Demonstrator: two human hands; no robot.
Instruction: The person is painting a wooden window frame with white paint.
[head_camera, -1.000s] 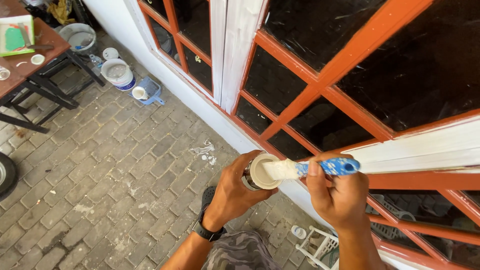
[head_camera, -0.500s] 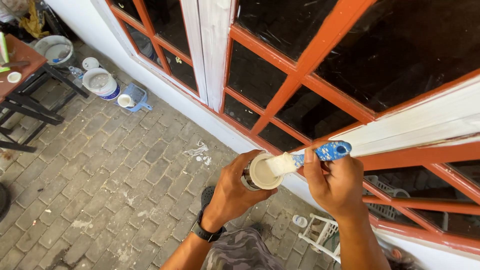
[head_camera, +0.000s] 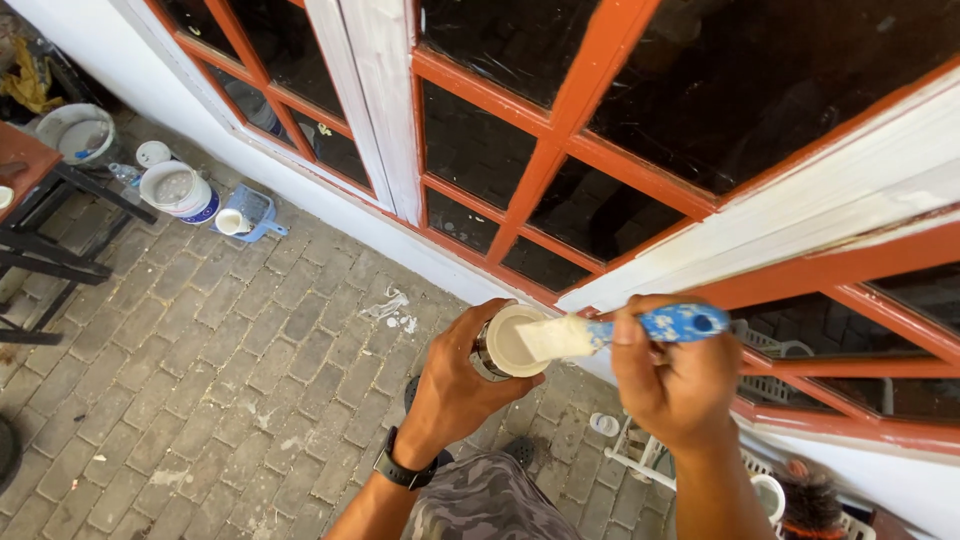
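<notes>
Grey brick paving (head_camera: 200, 350) runs below an orange wooden window frame (head_camera: 560, 110), partly painted white. Near its lower rail, the left hand (head_camera: 455, 385) grips a small round tin of white paint (head_camera: 505, 343); the right hand (head_camera: 675, 385) clasps a blue-handled paintbrush (head_camera: 620, 330), its white bristles lying over the tin's mouth.

A brick floor (head_camera: 190, 370) runs along the white wall base, flecked with white paint spots (head_camera: 392, 310). On it, near the wall, stand a white bucket (head_camera: 178, 190), a lid (head_camera: 153, 153), a grey tub (head_camera: 75, 132) and a blue scoop (head_camera: 247, 214) holding a cup. A dark table (head_camera: 40, 215) stands at the left edge.
</notes>
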